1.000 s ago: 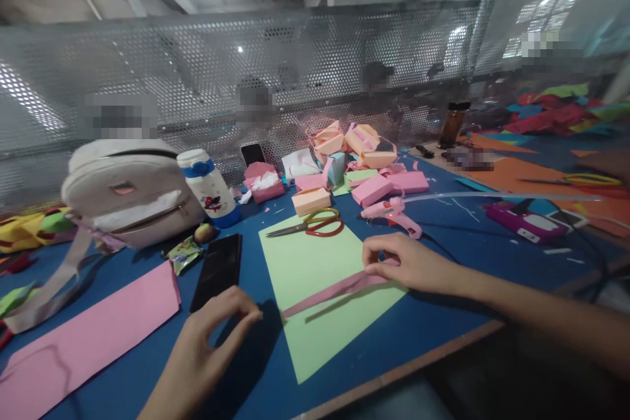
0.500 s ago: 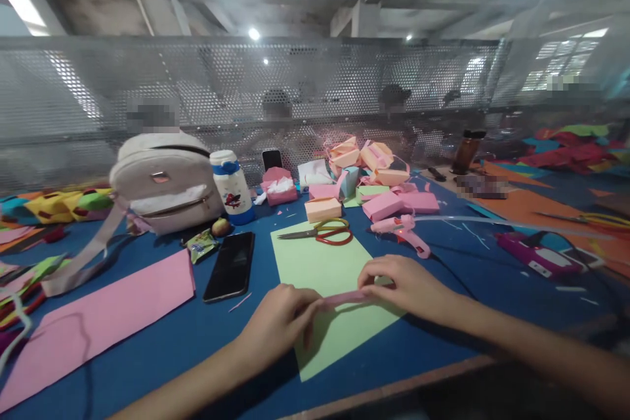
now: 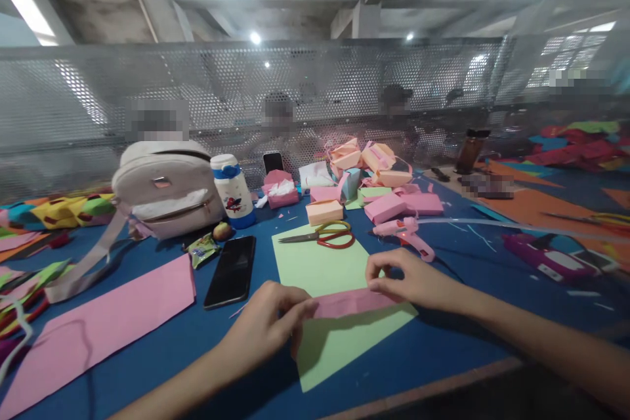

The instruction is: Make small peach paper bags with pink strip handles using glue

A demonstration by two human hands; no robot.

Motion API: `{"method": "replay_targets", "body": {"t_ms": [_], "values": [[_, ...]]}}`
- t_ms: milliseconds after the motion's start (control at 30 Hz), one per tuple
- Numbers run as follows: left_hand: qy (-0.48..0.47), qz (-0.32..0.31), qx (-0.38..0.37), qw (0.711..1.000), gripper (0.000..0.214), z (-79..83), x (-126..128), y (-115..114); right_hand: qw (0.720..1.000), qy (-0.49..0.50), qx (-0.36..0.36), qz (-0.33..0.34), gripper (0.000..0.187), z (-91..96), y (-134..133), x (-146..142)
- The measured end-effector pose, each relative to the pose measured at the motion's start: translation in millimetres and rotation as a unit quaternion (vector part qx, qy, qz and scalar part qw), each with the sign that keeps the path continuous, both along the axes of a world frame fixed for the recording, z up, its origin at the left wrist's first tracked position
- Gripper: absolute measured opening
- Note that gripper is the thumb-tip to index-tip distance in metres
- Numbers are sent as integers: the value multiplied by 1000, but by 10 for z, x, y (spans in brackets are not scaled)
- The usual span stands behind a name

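Note:
A narrow pink paper strip [image 3: 344, 304] is stretched between my two hands above a light green sheet of paper [image 3: 325, 266]. My left hand [image 3: 278, 315] pinches its left end between thumb and fingers. The right end is pinched by my right hand [image 3: 406, 279], whose fingers are curled. Scissors [image 3: 319, 235] with red and yellow handles lie closed on the far part of the green sheet. Just beyond my right hand rests a pink glue gun [image 3: 406, 234]. A small peach paper box [image 3: 323, 212] stands behind the scissors.
Left of the green sheet lie a black phone [image 3: 230, 271] and a large pink sheet [image 3: 108, 328]. Farther back stand a pale backpack [image 3: 167, 190] and a white-blue bottle [image 3: 233, 193]. Pink paper boxes [image 3: 386, 207] are piled behind the glue gun. A purple power strip [image 3: 546, 257] lies at right.
My hands have moved slightly apart. The pink strip shows a wider, flatter face than before, and more of its length is visible between my fingers.

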State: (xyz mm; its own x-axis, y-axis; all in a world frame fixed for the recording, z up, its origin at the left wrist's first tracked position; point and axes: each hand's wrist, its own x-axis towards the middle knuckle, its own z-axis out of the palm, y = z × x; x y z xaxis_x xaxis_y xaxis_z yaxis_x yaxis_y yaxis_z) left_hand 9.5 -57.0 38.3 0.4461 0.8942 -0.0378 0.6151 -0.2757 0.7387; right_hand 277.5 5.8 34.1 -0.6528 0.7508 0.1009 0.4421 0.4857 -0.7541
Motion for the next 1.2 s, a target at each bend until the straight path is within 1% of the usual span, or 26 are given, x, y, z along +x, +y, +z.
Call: {"method": "replay_targets", "body": {"t_ms": [67, 167, 233, 300, 400, 433, 467, 500, 533, 567, 633, 667, 700, 733, 767, 800, 833, 867, 967, 1033, 1100, 1133, 1200], "values": [[-3, 0, -16, 1000, 53, 29, -71, -8, 1000, -18, -14, -9, 17, -10, 22, 144], [5, 2, -22, 1000, 52, 77, -142, -9, 998, -46, -1, -31, 16, 8, 57, 318], [7, -10, -33, 999, 49, 102, -142, 2, 997, -61, 25, -48, 18, 54, 61, 360], [2, -35, -45, 998, 45, 118, -92, 26, 996, -61, 41, -45, 21, 124, 24, 313], [-2, -73, -49, 996, 42, 133, 37, 83, 998, -54, -2, 39, 22, 216, -102, 110], [1, -84, -48, 995, 42, 140, 73, 106, 995, -69, -2, 69, 22, 229, -148, 34], [2, -89, -35, 995, 39, 150, 95, 129, 992, -87, 6, 90, 20, 230, -187, -35], [-3, -85, -5, 996, 35, 164, 101, 149, 989, -99, 6, 108, 23, 219, -215, -89], [-15, -70, 41, 997, 30, 180, 91, 165, 989, -100, 17, 111, 26, 199, -230, -126], [-32, -44, 100, 993, 25, 198, 69, 175, 989, -101, 29, 101, 28, 172, -232, -145], [-77, 35, 216, 973, 20, 228, 12, 170, 993, -90, 43, 66, 33, 116, -205, -141], [-103, 72, 246, 961, 17, 235, -8, 157, 995, -81, 45, 46, 36, 91, -185, -128], [-129, 97, 245, 956, 14, 233, -14, 139, 996, -71, 44, 30, 39, 70, -165, -114], [-158, 111, 216, 957, 14, 222, 0, 120, 997, -60, 43, 19, 42, 53, -151, -105], [-187, 110, 158, 963, 16, 203, 32, 103, 998, -51, 47, 13, 43, 39, -143, -104], [-217, 101, 83, 967, 21, 177, 82, 91, 997, -46, 56, 10, 43, 26, -142, -113], [-245, 100, 13, 964, 26, 146, 143, 87, 996, -47, 71, 8, 42, 13, -150, -132], [-274, 106, -45, 955, 33, 115, 210, 91, 994, -52, 94, 6, 40, -1, -163, -159], [-353, 131, -147, 915, 46, 43, 388, 147, 980, -77, 184, 0, 33, -51, -226, -261], [-376, 128, -180, 900, 46, 20, 455, 203, 971, -92, 219, 2, 30, -76, -264, -314], [-376, 116, -186, 900, 43, 7, 477, 255, 970, -105, 219, 9, 32, -75, -270, -336], [-372, 109, -183, 903, 41, 0, 475, 279, 973, -107, 206, 15, 34, -64, -252, -335], [-368, 87, -179, 908, 38, -18, 454, 322, 984, -91, 151, 28, 38, -32, -165, -321]]}}
